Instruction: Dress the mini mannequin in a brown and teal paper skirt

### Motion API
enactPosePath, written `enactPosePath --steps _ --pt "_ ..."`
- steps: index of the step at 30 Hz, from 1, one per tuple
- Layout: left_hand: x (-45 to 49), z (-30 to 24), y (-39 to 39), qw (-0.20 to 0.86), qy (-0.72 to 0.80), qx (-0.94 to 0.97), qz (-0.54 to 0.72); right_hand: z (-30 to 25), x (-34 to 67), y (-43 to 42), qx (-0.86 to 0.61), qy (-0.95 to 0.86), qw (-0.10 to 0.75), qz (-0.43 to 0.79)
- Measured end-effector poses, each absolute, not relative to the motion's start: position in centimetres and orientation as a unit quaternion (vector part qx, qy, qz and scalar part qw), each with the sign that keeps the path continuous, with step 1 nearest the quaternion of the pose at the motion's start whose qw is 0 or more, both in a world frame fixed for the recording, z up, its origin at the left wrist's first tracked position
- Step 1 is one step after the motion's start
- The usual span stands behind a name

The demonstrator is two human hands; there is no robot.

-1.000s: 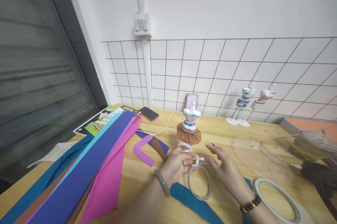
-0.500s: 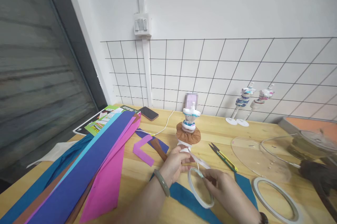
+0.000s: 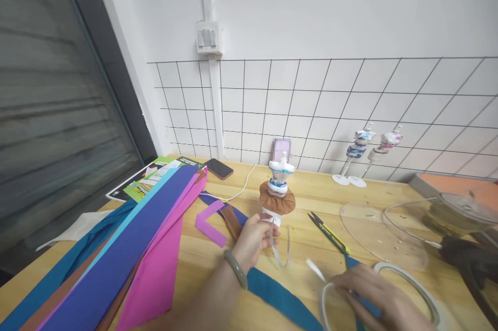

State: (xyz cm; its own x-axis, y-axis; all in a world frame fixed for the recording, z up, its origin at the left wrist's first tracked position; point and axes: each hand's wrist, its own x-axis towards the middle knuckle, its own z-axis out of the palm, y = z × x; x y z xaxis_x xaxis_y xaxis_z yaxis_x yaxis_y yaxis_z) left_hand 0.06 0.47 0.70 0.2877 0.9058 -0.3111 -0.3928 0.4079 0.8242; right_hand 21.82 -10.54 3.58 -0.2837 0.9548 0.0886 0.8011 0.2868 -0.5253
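A small mannequin (image 3: 280, 173) with a white and blue bodice and a gathered brown skirt (image 3: 277, 201) stands upright on the table. Just in front of its base is my left hand (image 3: 254, 237), fingers pinched on a thin whitish strip of tape (image 3: 288, 250) that hangs down in a loop. At lower right, my right hand (image 3: 377, 292) grips a narrow roll of double-sided tape (image 3: 323, 305), slightly blurred, with a loose tape end sticking up from it. Teal fabric (image 3: 282, 297) lies flat between my hands.
Yellow-handled thread snips (image 3: 330, 232) lie right of the mannequin, beside a clear round sheet (image 3: 383, 232). A wider tape roll (image 3: 420, 289) is partly behind my right hand. Colored fabric strips (image 3: 136, 232) cover the left side. A phone (image 3: 218, 168) and two dressed mannequins (image 3: 361, 149) stay at the back.
My right hand has moved right and toward me with the tape roll, away from my left hand. The strip at my left hand now hangs apart from the roll.
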Motion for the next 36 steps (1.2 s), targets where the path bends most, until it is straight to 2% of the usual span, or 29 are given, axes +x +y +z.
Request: enactPosePath --steps 3,5,7,10,19,24,27,28,36 --pt "0.2 0.7 0.5 0.704 0.423 0.335 0.462 3.4 25.9 -7.9 -0.641 -0.727 0.230 0.087" --pt "0.3 0.7 0.6 0.687 0.428 0.339 0.480 3.6 28.6 -5.4 -0.699 -0.679 0.216 0.056" --pt "0.4 0.7 0.6 0.675 0.424 0.343 0.497 3.8 30.7 -2.7 -0.756 -0.627 0.177 0.067" --pt "0.5 0.8 0.7 0.661 0.414 0.355 0.516 3.8 32.2 0.7 -0.785 -0.593 0.168 0.055" --pt "0.4 0.9 0.9 0.651 0.367 0.404 0.527 3.2 29.4 4.5 -0.782 -0.584 0.213 0.048" --pt "0.6 0.8 0.7 0.652 0.353 0.417 0.526 3.2 21.8 0.4 -0.692 -0.665 0.243 0.138" --pt "0.7 0.7 0.5 0.650 0.352 0.421 0.526 3.3 16.6 -2.8 -0.582 -0.694 0.296 0.304" --pt "0.7 0.6 0.5 0.649 0.353 0.422 0.526 3.4 15.2 -3.6 -0.565 -0.695 0.303 0.326" --pt "0.7 0.8 0.3 0.648 0.348 0.434 0.520 3.6 13.7 -4.7 -0.580 -0.695 0.319 0.279"
